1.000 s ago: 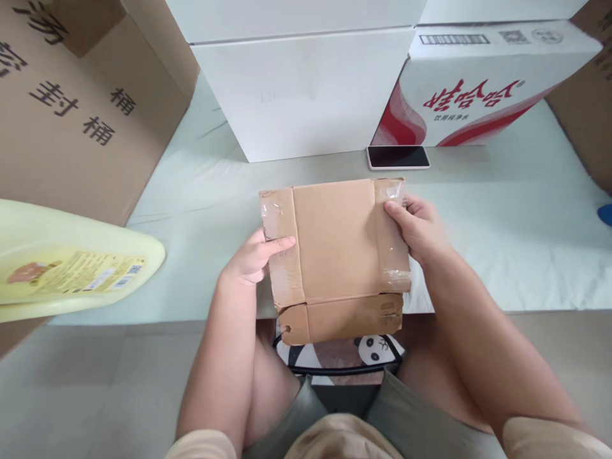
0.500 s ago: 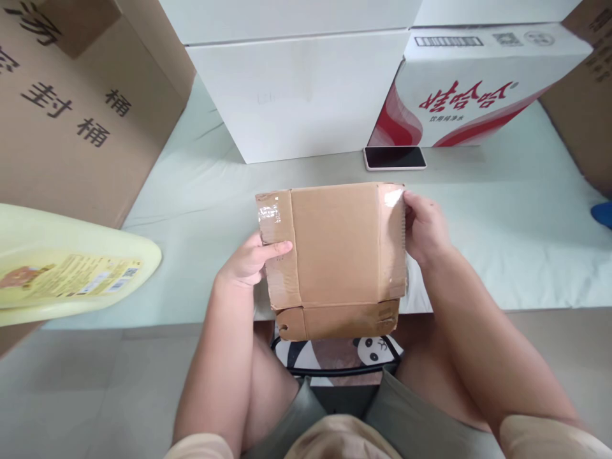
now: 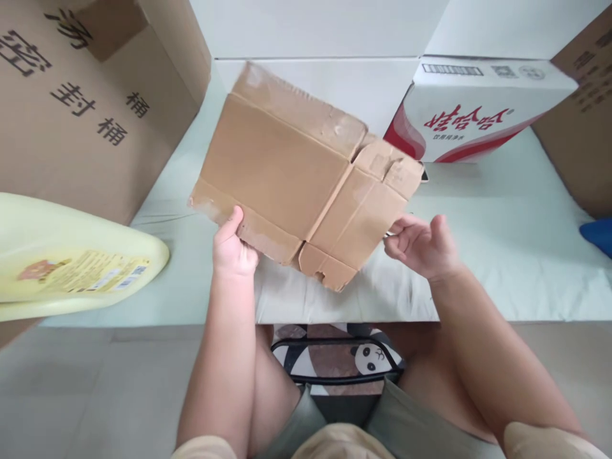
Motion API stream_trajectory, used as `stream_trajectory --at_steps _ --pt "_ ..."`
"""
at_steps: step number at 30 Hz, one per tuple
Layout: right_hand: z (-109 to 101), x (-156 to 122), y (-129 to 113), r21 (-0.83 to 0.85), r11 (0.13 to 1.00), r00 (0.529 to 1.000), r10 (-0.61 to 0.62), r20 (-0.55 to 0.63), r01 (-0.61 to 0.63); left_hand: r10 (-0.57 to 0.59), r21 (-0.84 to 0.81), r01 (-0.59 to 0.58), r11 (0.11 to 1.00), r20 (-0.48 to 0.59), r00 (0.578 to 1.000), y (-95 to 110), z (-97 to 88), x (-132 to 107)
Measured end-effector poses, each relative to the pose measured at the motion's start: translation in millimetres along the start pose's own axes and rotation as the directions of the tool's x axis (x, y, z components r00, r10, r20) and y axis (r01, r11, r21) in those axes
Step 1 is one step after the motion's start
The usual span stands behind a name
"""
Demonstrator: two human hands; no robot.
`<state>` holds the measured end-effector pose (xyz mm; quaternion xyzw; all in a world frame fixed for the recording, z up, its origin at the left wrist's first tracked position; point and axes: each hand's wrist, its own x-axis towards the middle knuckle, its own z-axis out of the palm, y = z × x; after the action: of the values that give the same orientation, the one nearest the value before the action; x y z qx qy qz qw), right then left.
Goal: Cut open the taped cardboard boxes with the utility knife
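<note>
A small brown cardboard box [image 3: 291, 172], flattened and tape-marked, is raised and tilted above the pale green mat [image 3: 502, 268]. My left hand [image 3: 233, 245] grips its lower left edge, thumb on the near face. Just below the box's right corner, my right hand [image 3: 421, 245] has its fingers curled and loosely apart, at or just off the flap; nothing shows clearly inside it.
A large brown carton with black characters [image 3: 81, 108] stands at left, a pale yellow jug [image 3: 71, 258] below it. White boxes [image 3: 325, 38] and a red-and-white carton [image 3: 473, 115] stand behind. Another brown carton [image 3: 583, 127] and a blue object [image 3: 597, 234] are at right. A panda stool [image 3: 335, 357] sits below.
The box has been lifted off the mat and swung up and to the left, tilting. My right hand has come off its right side and now sits below its corner.
</note>
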<state>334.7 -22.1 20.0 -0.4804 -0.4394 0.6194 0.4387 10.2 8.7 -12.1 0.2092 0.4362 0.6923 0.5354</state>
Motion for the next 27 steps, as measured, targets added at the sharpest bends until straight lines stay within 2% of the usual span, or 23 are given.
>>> stream_trajectory --at_steps 2,5,8,10,11,12,14,15,16,17,19,21,23,24,25,27 --pt "16 -4 8 -0.002 1.000 1.000 0.024 0.003 -0.024 -0.008 0.016 0.008 1.000 0.011 1.000 0 1.7 -1" --pt "36 -8 14 0.025 0.997 0.995 0.074 -0.064 -0.073 -0.042 0.038 0.039 0.999 0.079 0.996 4 6.6 -7" --pt "31 -20 6 0.083 0.996 0.978 0.057 -0.202 -0.041 -0.093 0.030 0.089 0.996 0.204 0.975 11 10.6 -13" --pt "11 -37 -5 0.090 0.996 0.932 0.022 -0.361 0.012 -0.145 0.015 0.146 0.989 0.255 0.956 16 12.0 -15" --pt "-3 -48 -11 0.081 0.996 0.884 -0.002 -0.467 0.045 -0.174 0.006 0.178 0.984 0.258 0.950 17 12.6 -15" --pt "-18 -62 -17 0.064 0.995 0.812 -0.030 -0.582 0.083 -0.200 -0.003 0.207 0.978 0.250 0.948 18 13.1 -15" --pt "-52 -92 -27 -0.033 0.984 0.596 -0.133 -0.791 0.176 -0.238 -0.021 0.248 0.968 0.223 0.945 19 14.6 -14" --pt "-68 -107 -31 -0.111 0.973 0.486 -0.197 -0.851 0.202 -0.257 -0.024 0.269 0.963 0.215 0.942 19 15.5 -14" --pt "-84 -121 -34 -0.187 0.963 0.417 -0.252 -0.873 0.192 -0.275 -0.026 0.286 0.958 0.208 0.939 18 16.5 -14" --pt "-100 -133 -36 -0.248 0.959 0.406 -0.284 -0.869 0.139 -0.291 -0.026 0.302 0.953 0.202 0.935 17 17.6 -14" --pt "-126 -148 -38 -0.326 0.945 0.414 -0.309 -0.856 0.032 -0.312 -0.024 0.321 0.947 0.185 0.932 15 20.4 -14" --pt "-150 -150 -39 -0.362 0.932 0.367 -0.335 -0.868 -0.004 -0.320 -0.015 0.327 0.945 0.168 0.932 12 24.3 -13" --pt "-172 -136 -43 -0.373 0.927 0.271 -0.367 -0.890 0.030 -0.326 0.001 0.330 0.944 0.147 0.934 10 29.8 -13" --pt "-184 -124 -46 -0.366 0.929 0.246 -0.365 -0.898 0.044 -0.331 0.011 0.332 0.943 0.128 0.935 9 33.1 -13" --pt "-196 -108 -51 -0.355 0.933 0.226 -0.358 -0.906 0.053 -0.335 0.021 0.335 0.942 0.102 0.937 8 36.7 -13" --pt "-223 -68 -65 -0.333 0.942 0.238 -0.335 -0.912 0.052 -0.336 0.041 0.334 0.942 0.040 0.941 7 43.9 -13"
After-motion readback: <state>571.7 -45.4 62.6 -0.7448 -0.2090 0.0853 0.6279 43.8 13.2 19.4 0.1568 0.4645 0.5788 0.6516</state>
